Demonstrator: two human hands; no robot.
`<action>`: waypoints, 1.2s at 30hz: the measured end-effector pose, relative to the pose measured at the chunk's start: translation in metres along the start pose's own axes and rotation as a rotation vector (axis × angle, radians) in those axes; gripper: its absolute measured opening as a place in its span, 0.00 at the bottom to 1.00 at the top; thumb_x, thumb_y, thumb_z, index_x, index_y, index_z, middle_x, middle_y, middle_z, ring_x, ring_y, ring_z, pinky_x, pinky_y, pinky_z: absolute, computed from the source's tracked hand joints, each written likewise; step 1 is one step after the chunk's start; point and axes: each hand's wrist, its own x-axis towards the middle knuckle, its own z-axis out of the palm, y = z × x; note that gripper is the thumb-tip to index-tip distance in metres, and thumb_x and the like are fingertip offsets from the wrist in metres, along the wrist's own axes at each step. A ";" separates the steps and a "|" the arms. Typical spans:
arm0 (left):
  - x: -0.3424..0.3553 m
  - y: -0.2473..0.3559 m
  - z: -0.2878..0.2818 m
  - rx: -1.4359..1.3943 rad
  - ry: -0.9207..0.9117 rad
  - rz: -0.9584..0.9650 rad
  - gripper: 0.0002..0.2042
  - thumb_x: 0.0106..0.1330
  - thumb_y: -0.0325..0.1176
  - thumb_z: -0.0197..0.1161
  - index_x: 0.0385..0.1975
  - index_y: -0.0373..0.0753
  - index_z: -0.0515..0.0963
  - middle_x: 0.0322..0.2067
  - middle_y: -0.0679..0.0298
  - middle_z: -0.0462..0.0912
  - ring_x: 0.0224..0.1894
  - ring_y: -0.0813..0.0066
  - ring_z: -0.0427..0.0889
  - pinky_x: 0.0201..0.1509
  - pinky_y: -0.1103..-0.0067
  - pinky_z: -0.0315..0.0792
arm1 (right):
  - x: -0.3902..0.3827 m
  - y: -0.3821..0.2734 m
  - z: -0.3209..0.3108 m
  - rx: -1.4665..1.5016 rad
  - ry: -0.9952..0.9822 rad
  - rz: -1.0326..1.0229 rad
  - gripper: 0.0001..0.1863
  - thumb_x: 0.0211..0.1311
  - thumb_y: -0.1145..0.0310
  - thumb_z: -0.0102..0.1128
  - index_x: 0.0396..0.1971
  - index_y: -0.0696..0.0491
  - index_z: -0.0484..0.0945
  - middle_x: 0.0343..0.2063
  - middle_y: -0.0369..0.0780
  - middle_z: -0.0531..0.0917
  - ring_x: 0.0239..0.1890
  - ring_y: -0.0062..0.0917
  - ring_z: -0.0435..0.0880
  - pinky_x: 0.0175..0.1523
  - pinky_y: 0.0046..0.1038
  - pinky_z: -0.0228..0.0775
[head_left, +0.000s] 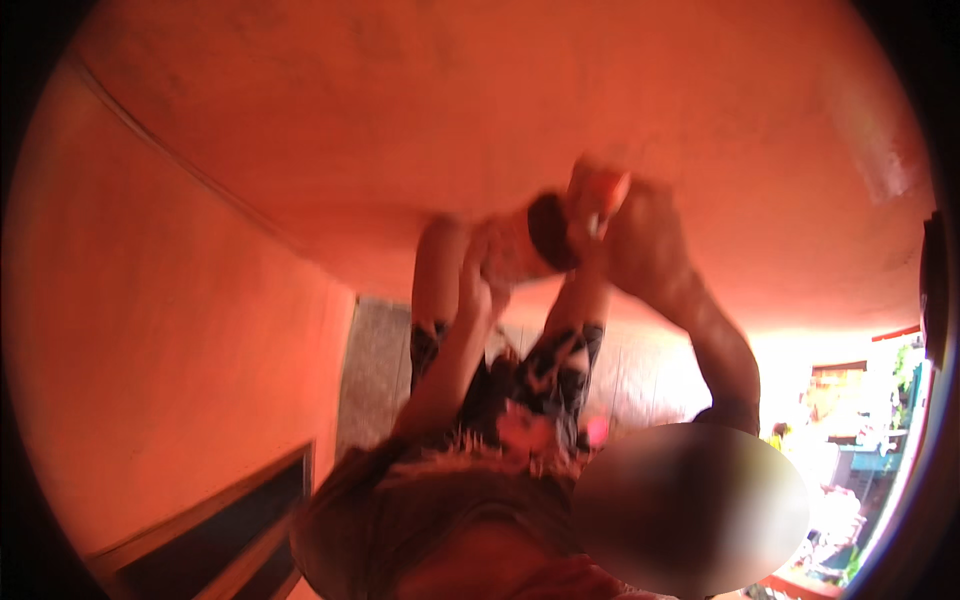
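Dark-banded object (547, 232), in left grip (486, 262), band toward right grip (645, 240); blurred

A grey-brown floor (375, 365), marked by thin straight lines, shows in patches on both sides of a person's bare legs (437, 275). At left it lies dull beside an orange wall (170, 330); at right it turns paler and shinier near bright daylight. A small brownish shape (508, 354) between the legs is too blurred to place on it.
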 end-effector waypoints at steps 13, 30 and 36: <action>0.017 0.037 0.037 0.354 0.402 0.254 0.29 0.73 0.59 0.49 0.63 0.44 0.69 0.61 0.56 0.73 0.59 0.54 0.75 0.56 0.52 0.73 | 0.027 0.028 0.015 0.738 0.344 -0.106 0.08 0.69 0.71 0.61 0.43 0.59 0.78 0.38 0.40 0.81 0.38 0.25 0.85 0.36 0.26 0.80; 0.034 0.109 0.089 0.323 0.405 0.614 0.27 0.70 0.62 0.54 0.58 0.47 0.72 0.50 0.60 0.79 0.50 0.56 0.78 0.46 0.59 0.72 | 0.258 -0.075 0.073 1.140 0.702 -0.459 0.06 0.70 0.74 0.61 0.43 0.58 0.79 0.37 0.36 0.82 0.36 0.19 0.81 0.38 0.26 0.80; 0.015 0.125 0.081 0.279 0.388 0.667 0.28 0.70 0.61 0.54 0.57 0.45 0.72 0.49 0.58 0.79 0.49 0.55 0.78 0.46 0.60 0.72 | 0.294 -0.118 0.084 0.723 0.855 -0.576 0.09 0.67 0.74 0.63 0.45 0.53 0.81 0.30 0.43 0.82 0.26 0.26 0.80 0.28 0.27 0.72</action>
